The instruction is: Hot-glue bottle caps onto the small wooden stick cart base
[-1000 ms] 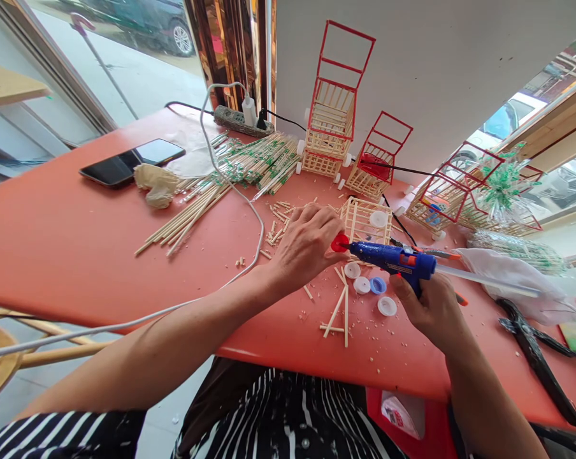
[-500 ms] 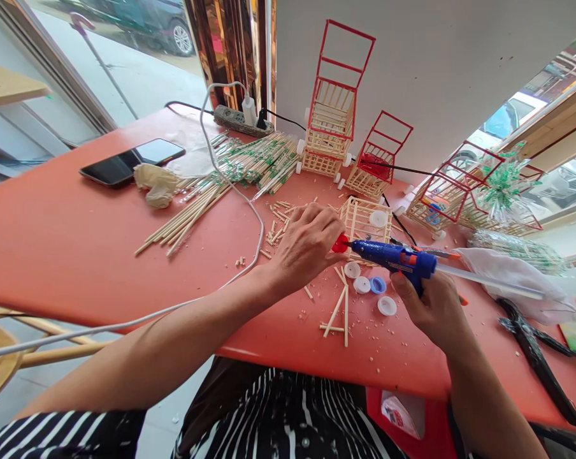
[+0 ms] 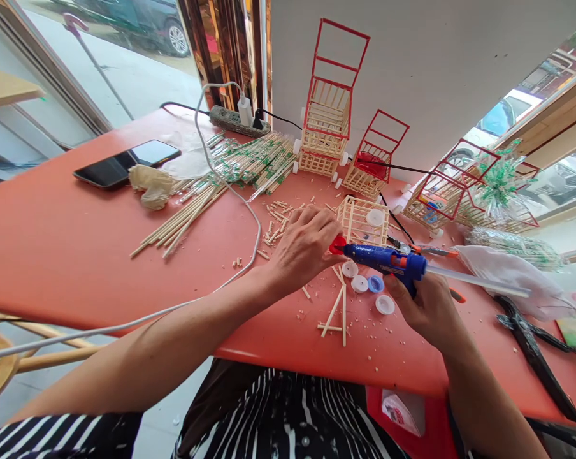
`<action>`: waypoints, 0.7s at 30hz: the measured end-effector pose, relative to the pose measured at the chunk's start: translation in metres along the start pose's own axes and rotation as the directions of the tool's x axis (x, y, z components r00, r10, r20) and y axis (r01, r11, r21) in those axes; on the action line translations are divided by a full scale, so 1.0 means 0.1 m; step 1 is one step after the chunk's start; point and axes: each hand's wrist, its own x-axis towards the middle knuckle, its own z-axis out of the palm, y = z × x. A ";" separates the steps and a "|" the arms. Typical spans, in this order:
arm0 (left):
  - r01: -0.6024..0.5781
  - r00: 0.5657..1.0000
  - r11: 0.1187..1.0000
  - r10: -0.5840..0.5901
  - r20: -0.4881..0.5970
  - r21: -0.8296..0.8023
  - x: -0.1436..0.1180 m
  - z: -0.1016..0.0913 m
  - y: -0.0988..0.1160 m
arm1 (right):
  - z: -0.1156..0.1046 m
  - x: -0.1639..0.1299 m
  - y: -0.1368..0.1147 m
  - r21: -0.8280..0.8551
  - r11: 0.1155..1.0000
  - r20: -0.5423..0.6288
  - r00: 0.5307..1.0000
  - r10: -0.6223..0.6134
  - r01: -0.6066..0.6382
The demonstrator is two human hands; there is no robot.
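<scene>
Near the middle of the red table (image 3: 53, 248), the right hand (image 3: 429, 309) is gripping the blue hot glue gun with the red tip (image 3: 388, 260). Its nozzle is staying right against the curled left hand (image 3: 304, 245), which is pinching something too small to make out. Almost nothing is changing from a second ago; only the view is sliding a little. Both hands are keeping still, so the gluing looks like it is still going on. Just beyond, the small open basket of pale wooden sticks (image 3: 363, 220) is sitting. White and blue round bottle caps (image 3: 367, 284) are lying beneath the gun.
</scene>
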 end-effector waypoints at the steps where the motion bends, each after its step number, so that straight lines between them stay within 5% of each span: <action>1: -0.003 1.000 1.000 0.003 0.000 0.004 0.00 0.00 0.00 | 0.00 0.00 0.00 0.005 1.000 -0.004 1.000 0.000 0.000; 21: 0.002 1.000 1.000 -0.002 -0.011 0.019 0.00 -0.01 0.00 | 0.04 0.01 0.04 -0.065 0.997 -0.078 0.996 0.043 -0.048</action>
